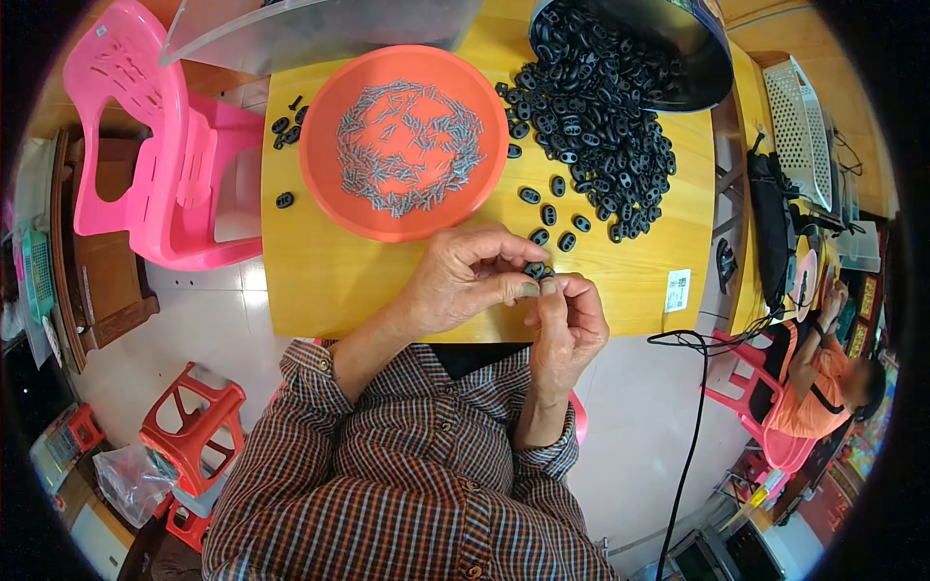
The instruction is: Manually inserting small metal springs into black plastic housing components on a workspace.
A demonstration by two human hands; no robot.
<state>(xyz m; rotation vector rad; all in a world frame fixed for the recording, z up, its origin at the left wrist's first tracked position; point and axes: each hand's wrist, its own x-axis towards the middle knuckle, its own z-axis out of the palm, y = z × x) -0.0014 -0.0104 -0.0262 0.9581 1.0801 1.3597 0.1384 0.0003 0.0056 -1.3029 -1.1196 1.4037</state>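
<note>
Off the near right side of the orange tray, the left hand and right hand both pinch a small black piece — seemingly a fitting step — so the next move likely calls for steady, careful alignment.

A yellow surface spreads beyond the left grip and right grip, bearing an orange-red dish just ahead of the left grip and a translucent box farther out. Ahead and right of the right grip, black two-holed pieces pile at a tipped container's mouth; a white label lies right of that grip, a few black parts well left of the left grip.
</note>
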